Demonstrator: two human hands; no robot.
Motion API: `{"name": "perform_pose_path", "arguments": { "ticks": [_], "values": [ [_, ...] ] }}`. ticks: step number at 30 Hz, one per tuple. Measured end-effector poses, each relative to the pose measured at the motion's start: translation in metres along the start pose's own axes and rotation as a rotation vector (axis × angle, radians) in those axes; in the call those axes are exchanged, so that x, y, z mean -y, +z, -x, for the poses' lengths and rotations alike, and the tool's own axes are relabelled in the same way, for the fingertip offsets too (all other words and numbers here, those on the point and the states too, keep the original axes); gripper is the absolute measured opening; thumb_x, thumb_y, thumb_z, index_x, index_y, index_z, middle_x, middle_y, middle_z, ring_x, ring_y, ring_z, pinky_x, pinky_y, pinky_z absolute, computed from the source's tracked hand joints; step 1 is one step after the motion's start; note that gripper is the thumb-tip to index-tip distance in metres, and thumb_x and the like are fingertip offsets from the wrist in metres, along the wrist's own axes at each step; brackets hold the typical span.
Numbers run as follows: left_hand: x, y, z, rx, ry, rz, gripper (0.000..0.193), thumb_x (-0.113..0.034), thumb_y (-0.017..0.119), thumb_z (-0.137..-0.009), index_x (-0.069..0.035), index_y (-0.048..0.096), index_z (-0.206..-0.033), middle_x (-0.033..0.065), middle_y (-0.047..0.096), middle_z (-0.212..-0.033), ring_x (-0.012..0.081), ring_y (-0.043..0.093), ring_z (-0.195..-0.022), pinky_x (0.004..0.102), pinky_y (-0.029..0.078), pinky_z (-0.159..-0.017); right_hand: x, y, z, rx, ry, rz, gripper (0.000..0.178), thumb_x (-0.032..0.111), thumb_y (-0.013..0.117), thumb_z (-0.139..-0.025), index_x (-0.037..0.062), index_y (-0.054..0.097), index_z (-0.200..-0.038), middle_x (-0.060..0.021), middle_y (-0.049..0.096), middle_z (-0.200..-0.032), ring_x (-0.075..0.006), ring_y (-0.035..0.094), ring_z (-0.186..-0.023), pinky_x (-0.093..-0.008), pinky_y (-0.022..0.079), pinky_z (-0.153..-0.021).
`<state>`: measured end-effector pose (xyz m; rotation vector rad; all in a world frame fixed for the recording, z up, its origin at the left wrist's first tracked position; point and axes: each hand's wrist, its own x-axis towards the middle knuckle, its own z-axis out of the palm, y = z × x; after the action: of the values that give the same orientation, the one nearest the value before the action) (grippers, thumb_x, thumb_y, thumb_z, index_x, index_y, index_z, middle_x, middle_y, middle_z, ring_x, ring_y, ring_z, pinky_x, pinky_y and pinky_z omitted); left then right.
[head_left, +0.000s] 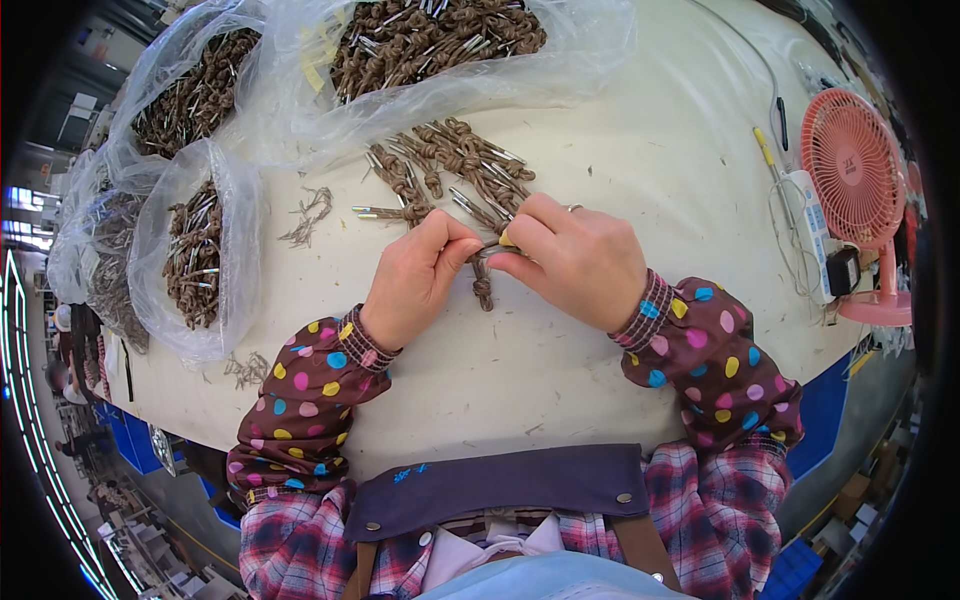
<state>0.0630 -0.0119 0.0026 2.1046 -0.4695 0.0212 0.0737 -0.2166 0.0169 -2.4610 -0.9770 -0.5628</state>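
Above the middle of the table, my left hand (418, 272) and my right hand (582, 258) both pinch one bundle of brown knotted cord (483, 288). Its knotted end hangs down between them, while the part inside my fingers is hidden. A small yellow piece shows at my right fingertips; I cannot tell what it is. Just beyond my hands lies a loose pile of similar knotted cords (462, 150), several with shiny metal tips. One of these cords (408, 195) rests close to my left fingers.
Clear plastic bags full of knotted cords (440, 45) crowd the back and left, including a smaller bag (195, 255). Thread scraps (310, 215) lie beside them. At the right stand a pink fan (850, 165) and a white power strip (808, 230) with cables.
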Motion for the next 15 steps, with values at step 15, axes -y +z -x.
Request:
{"name": "perform_pose_path", "arguments": {
  "ticks": [15],
  "values": [
    [0.0006, 0.0005, 0.0020, -0.008, 0.011, 0.028, 0.011, -0.012, 0.057, -0.093, -0.002, 0.054, -0.090, 0.0100, 0.058, -0.076, 0.0230, 0.054, -0.064, 0.0298, 0.045, -0.060, -0.0017, -0.0022, -0.0008, 0.017, -0.054, -0.009, 0.027, 0.029, 0.073, -0.075, 0.0116, 0.053, -0.076, -0.0009, 0.054, -0.082, -0.0183, 0.055, -0.054, -0.0311, 0.043, -0.047]
  ]
}}
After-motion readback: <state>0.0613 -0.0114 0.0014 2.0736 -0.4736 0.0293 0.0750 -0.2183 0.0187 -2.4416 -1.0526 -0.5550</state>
